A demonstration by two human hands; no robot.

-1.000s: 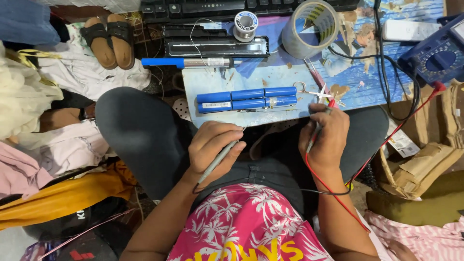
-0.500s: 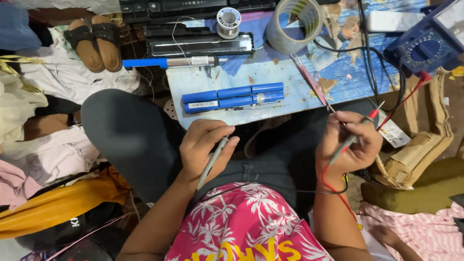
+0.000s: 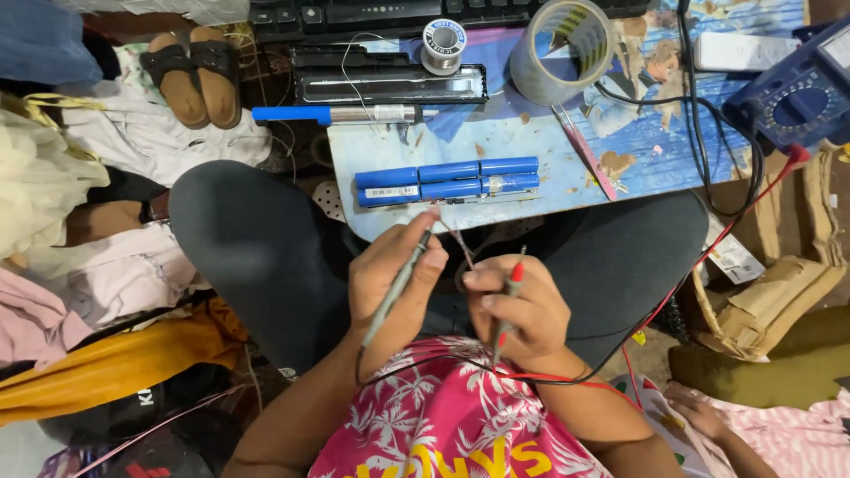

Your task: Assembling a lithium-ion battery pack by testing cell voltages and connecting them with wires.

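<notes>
While both hands sit close together over the lap, the left hand [image 3: 390, 283] has its fingers [image 3: 423, 258] closed around a grey-black multimeter probe [image 3: 396, 288], and the right hand [image 3: 512, 314] pinches a red-tipped probe [image 3: 508, 296] the same way. The grey probe's long axis runs diagonally, its tip up and away from the fingers toward the blue battery pack [image 3: 448, 181], its cable end down toward the floral shirt [image 3: 443, 434]. The red probe stands nearly upright, its tip just above the right fingers and pointing at the worktop [image 3: 531, 146] edge. The pack lies beyond both sets of fingertips, its long axis left to right across the worktop, the cells in two rows. The risk, as I judge it, is a short: the two metal tips are near each other, and if they touch, or one tip bridges adjacent terminals on the pack, the cells could spark. The red lead [image 3: 699, 265] trails loosely toward the blue multimeter [image 3: 797, 97]; a tug could snag it and drag the meter.
</notes>
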